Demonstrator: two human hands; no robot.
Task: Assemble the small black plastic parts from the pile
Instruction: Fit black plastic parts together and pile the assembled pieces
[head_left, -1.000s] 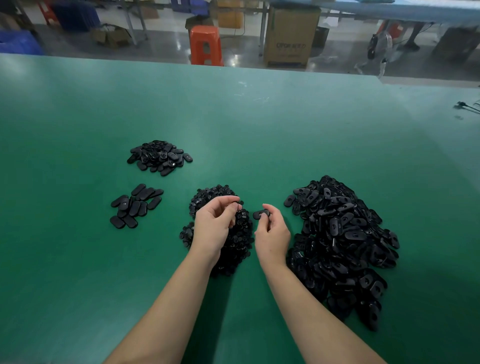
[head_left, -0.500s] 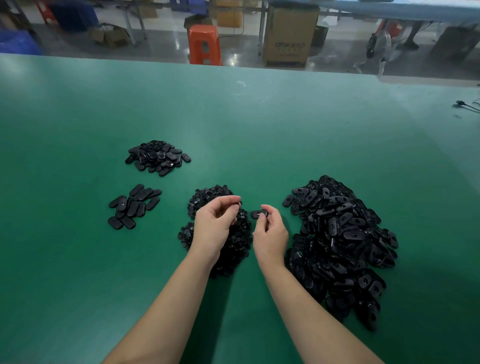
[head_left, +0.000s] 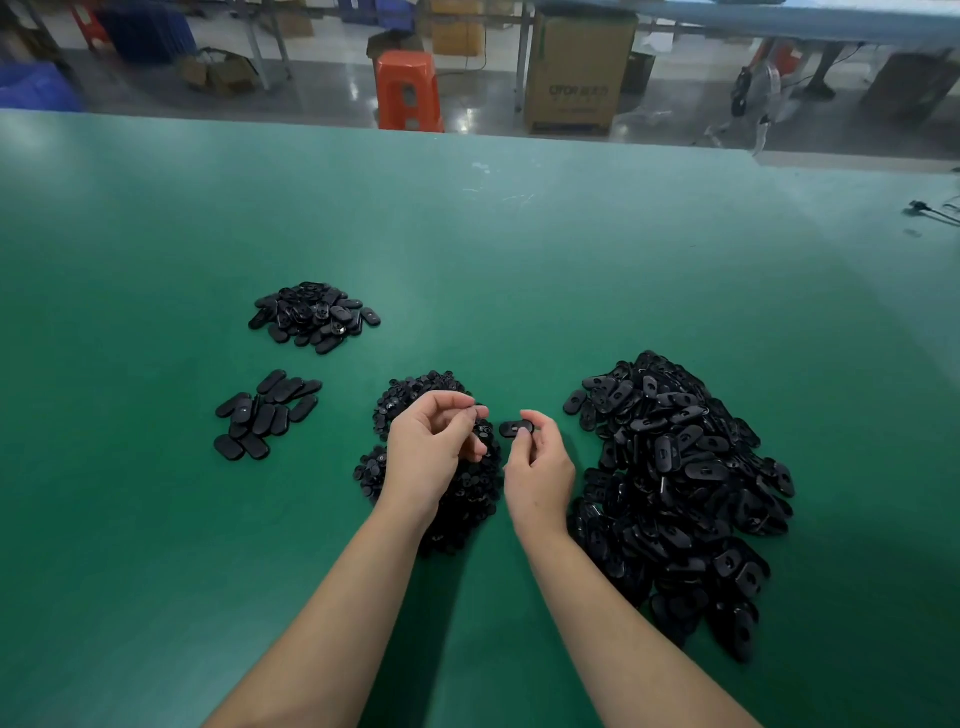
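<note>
Little changed over last second: right hand (head_left: 540, 470) still pinches oval black part (head_left: 517, 428) above bench (head_left: 156, 519). Left hand (head_left: 431, 452) fingers stay curled over small-parts pile (head_left: 457, 499); contents unclear. Joining not yet begun.

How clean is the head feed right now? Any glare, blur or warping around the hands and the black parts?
Head view: hands sharp, the oval part in the right hand clearly outlined; soft glare on the far green table; the big pile merges into one black mass; wide-angle bending at the table's far edge; background floor slightly soft.

Factory floor: long green workbench (head_left: 519, 249), cardboard cartons (head_left: 579, 78), orange plastic stool (head_left: 408, 88).
</note>
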